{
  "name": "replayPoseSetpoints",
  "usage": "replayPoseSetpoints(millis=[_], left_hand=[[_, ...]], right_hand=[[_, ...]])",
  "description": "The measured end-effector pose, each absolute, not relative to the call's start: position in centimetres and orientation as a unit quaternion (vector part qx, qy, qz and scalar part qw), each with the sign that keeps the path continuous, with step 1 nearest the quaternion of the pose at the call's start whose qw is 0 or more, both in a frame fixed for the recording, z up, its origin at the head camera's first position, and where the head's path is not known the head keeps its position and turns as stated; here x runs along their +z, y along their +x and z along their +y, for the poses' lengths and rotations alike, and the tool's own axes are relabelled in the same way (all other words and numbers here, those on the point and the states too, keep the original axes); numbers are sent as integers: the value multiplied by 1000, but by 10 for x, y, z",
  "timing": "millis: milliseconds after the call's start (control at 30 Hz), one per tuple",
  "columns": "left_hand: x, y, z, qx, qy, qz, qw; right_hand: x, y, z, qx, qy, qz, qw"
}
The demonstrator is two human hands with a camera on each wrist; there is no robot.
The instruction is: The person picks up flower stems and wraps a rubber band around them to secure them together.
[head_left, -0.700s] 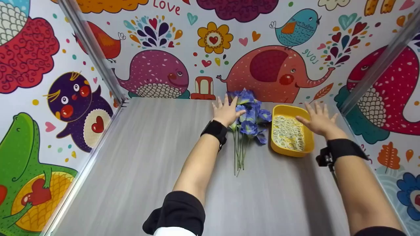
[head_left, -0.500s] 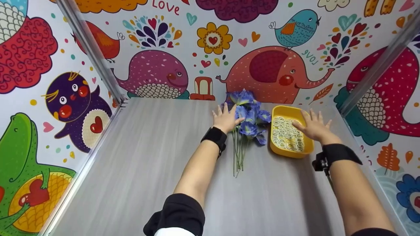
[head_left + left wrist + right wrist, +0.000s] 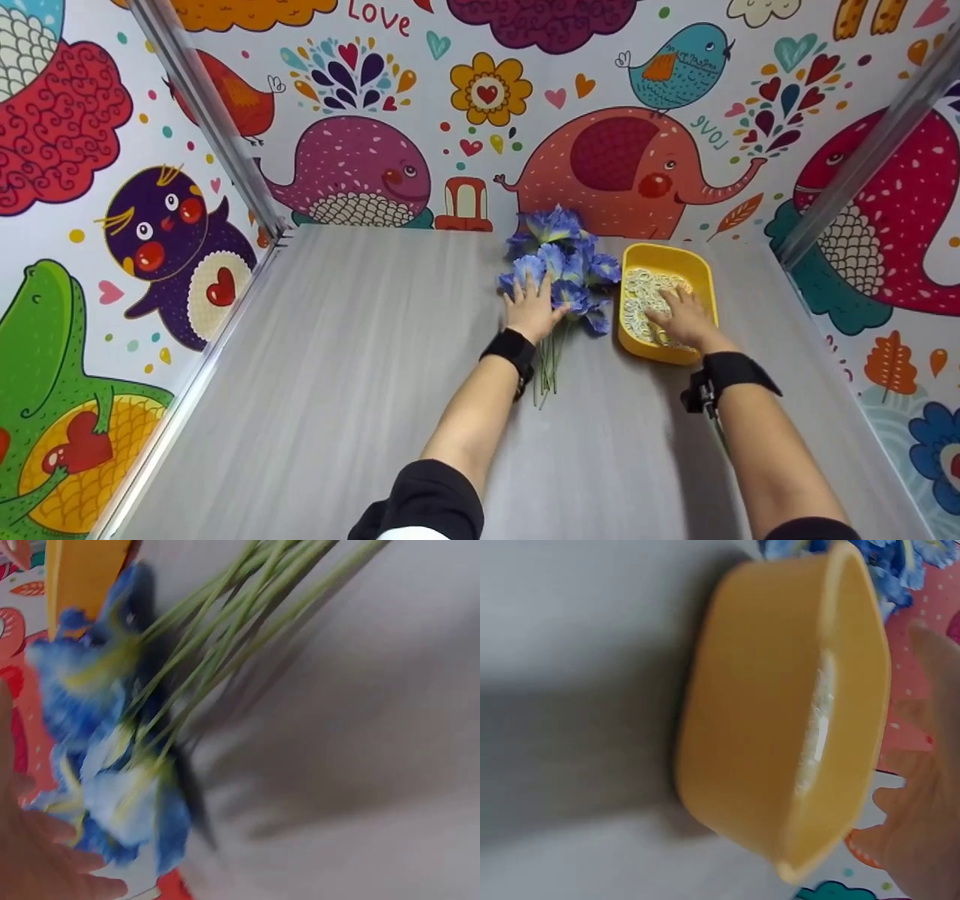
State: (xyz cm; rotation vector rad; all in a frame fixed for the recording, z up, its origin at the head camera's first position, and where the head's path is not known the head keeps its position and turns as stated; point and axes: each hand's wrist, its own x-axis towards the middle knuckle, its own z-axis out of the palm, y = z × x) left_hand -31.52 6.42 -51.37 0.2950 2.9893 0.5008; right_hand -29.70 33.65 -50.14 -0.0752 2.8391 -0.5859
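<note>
A bunch of blue artificial irises (image 3: 555, 247) with thin green stems (image 3: 550, 360) lies on the table. Over the lower blooms is my left hand (image 3: 532, 311), fingers spread; in the left wrist view the fingertips (image 3: 97, 862) appear beside the petals. To the right stands a yellow rectangular tub (image 3: 667, 256) holding many small pale rings (image 3: 639, 296). My right hand (image 3: 686, 321) hangs over the tub, fingers spread and slightly bent, overlapping the rings in the head view. From the right wrist view, the fingers stand above the tub's rim (image 3: 832, 637).
A grey wood-grain table (image 3: 337, 360) carries everything. Walls printed with cartoon animals close it in at the back (image 3: 480, 165) and both sides, with metal posts (image 3: 217, 127) at the corners. A black band with a small camera (image 3: 705, 390) is on the right wrist.
My left hand has drawn back toward me, from beside the upper blooms to over the lower ones. My right hand has moved left and nearer, over the tub. Flowers and tub stay put.
</note>
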Motion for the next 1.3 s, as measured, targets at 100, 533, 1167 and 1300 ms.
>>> replayPoseSetpoints(millis=[100, 533, 1167, 1300], left_hand=[[-526, -311, 71, 169, 86, 981, 45], [-556, -296, 78, 191, 72, 978, 30], [-573, -302, 99, 181, -76, 980, 34], [-572, -308, 102, 188, -104, 975, 55]], right_hand=[[-513, -295, 335, -205, -32, 973, 99], [-537, -286, 349, -212, -33, 965, 151], [-532, -297, 349, -180, -33, 966, 182], [-532, -302, 344, -168, -38, 969, 176]])
